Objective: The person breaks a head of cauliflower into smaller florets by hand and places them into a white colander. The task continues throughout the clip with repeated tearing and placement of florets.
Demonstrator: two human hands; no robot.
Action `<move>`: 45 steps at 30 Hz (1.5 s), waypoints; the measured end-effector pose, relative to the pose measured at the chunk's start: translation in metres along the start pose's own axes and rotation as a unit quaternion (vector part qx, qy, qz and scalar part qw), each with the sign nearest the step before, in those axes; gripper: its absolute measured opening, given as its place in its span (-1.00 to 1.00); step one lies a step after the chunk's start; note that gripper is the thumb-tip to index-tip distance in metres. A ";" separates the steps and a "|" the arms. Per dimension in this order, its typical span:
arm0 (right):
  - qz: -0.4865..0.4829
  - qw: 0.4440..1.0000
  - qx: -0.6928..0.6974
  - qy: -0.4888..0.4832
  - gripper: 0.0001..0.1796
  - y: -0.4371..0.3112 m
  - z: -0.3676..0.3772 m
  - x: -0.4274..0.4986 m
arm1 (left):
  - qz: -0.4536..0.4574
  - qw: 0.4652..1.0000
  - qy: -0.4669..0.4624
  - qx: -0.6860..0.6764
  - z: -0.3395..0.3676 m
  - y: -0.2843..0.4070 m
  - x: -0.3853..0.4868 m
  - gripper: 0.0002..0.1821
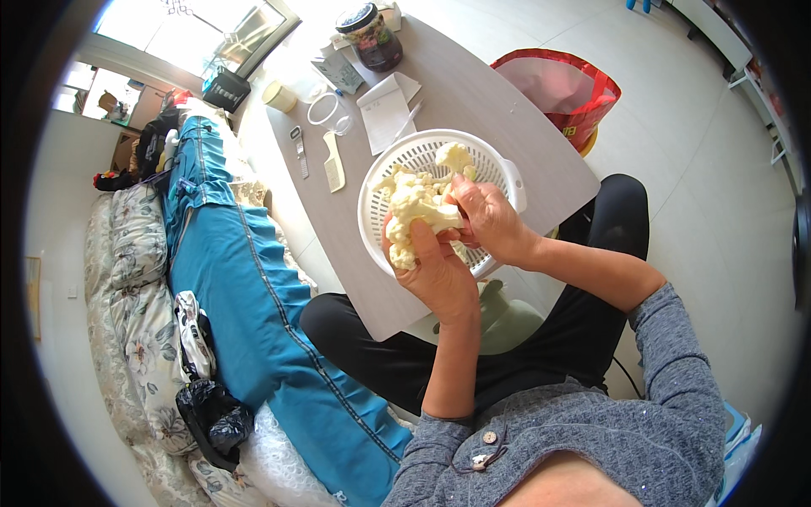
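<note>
A head of pale cauliflower (412, 206), part of it broken into florets, is in my hands above a white plastic colander (370, 234). My left hand (438, 275) grips it from below, with the thumb across the near florets. On its right side, the fingers of my right hand (497, 222) pinch the cauliflower by its stalks. One floret (453, 155) sticks up just beyond my right fingertips; whether it is still attached is unclear. The colander rests on the near end of a small table (481, 95). My hands hide much of its inside.
Beyond the colander lie a notepad (385, 117) with a pen, a comb (333, 163), a wristwatch (298, 151), a clear plastic cup (329, 114) and a large jar (370, 39). A red bag (557, 95) stands right of the table. A blue-covered sofa (234, 279) runs along the left.
</note>
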State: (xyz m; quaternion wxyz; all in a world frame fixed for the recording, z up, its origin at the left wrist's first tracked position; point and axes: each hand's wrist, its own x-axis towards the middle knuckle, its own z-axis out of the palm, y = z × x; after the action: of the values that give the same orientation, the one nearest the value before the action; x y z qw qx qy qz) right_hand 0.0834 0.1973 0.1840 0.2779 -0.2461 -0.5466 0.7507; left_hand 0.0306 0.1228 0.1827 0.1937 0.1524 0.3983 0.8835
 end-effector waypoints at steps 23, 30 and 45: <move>-0.244 0.904 -0.341 -0.081 -0.68 -0.016 -0.013 0.007 | -0.031 0.989 -0.095 0.111 -0.015 0.020 0.019 -0.67; -0.255 0.926 -0.250 -0.125 -0.69 -0.021 -0.009 0.006 | 0.016 0.988 -0.100 0.118 -0.008 0.024 0.016 -0.68; -0.154 0.976 -0.154 -0.030 -0.68 -0.001 0.004 -0.002 | 0.022 0.992 -0.040 0.116 -0.012 0.003 0.004 -0.65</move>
State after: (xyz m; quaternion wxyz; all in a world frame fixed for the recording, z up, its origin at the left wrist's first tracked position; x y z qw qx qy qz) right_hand 0.0824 0.1937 0.1858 0.3319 -0.1762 -0.6951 0.6129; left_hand 0.0209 0.1150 0.1780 0.1704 0.2176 0.4867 0.8287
